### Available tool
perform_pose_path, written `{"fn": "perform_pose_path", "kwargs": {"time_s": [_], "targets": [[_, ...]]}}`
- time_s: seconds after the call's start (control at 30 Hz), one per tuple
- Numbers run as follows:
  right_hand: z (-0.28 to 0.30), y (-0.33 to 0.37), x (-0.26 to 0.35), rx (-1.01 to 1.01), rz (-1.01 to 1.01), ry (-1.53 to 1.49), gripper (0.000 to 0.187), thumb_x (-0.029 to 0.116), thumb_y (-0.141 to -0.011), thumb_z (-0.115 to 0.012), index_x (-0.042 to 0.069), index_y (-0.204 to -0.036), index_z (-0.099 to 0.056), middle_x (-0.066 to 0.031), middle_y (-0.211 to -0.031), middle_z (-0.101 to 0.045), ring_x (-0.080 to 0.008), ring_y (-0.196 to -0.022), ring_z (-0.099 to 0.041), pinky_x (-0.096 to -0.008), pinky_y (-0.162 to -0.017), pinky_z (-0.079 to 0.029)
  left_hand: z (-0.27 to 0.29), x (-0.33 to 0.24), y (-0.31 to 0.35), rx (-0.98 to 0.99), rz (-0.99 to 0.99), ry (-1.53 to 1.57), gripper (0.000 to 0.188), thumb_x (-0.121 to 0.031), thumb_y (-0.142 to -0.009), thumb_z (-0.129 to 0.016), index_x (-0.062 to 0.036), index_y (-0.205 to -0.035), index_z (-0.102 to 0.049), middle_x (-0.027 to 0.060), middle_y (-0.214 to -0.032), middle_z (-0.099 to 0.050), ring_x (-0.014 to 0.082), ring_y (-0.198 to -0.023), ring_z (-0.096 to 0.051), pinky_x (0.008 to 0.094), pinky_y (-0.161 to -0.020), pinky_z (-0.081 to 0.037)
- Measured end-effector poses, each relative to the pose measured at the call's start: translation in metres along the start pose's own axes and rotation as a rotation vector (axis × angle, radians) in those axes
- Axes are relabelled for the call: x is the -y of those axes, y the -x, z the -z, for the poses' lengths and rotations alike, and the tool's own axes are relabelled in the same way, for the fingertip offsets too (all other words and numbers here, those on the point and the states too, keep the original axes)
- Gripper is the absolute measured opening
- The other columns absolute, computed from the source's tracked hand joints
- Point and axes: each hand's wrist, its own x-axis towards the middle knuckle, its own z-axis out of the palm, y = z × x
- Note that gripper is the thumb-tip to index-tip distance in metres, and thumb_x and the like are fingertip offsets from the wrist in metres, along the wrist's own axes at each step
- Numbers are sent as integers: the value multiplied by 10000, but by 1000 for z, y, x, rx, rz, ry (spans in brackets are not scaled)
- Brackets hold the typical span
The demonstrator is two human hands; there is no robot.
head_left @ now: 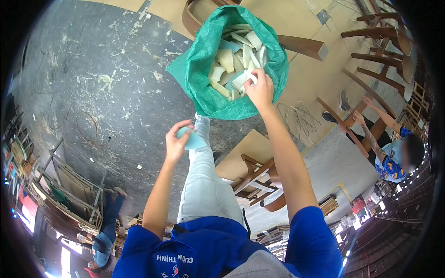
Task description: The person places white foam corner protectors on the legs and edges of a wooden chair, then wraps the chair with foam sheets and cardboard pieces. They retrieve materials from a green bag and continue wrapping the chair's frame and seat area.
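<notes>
A green woven sack (199,76) stands in front of me with its mouth wide. Inside lie several off-white and pale blue scraps (225,60) that look like foam offcuts. My right hand (260,88) is over the near right part of the sack's mouth, its fingers closed on a white foam scrap (251,78). Below and left of the sack, my left hand (176,141) grips a light blue foam piece (195,142) between thumb and fingers. It is held above my leg.
Brown wooden chair parts (303,46) lie behind the sack, and chair frames (255,178) lie near my right side. At right, a seated person (391,157) handles a wooden piece. Another person (103,245) is at lower left beside a loaded rack (69,199). Wire (88,129) lies on the grey floor.
</notes>
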Motion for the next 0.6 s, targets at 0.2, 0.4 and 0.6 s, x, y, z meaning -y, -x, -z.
{"fn": "perform_pose_path", "kwargs": {"time_s": [0.2, 0.4, 0.6], "targets": [[26, 4, 29, -39, -287, -706, 352, -14, -789, -612, 22, -1121, -725, -55, -907, -716, -147, -852, -668, -341, -766, -543, -71, -53, -58, 80, -281, -50, 303, 16, -952, -589, -17, -1227, -710, 104, -1108, -742, 193, -1052, -697, 345, -965, -534], [51, 8, 16, -126, -501, -1039, 246, 14, -788, -581, -46, -972, -732, -56, -939, -734, -107, -787, -624, -251, -733, -492, -115, -59, -135, 2, -406, -341, 333, 26, -934, -517, -37, -1170, -743, 154, -1091, -711, 296, -1048, -694, 373, -982, -520], [66, 12, -3, -455, -705, -1387, 299, -6, -747, -559, -65, -1014, -682, -123, -975, -665, -201, -895, -645, -338, -843, -541, -133, -70, -189, 168, -410, -667, 389, -87, -892, -572, -87, -1245, -737, 198, -1076, -695, 370, -1029, -677, 442, -972, -524]]}}
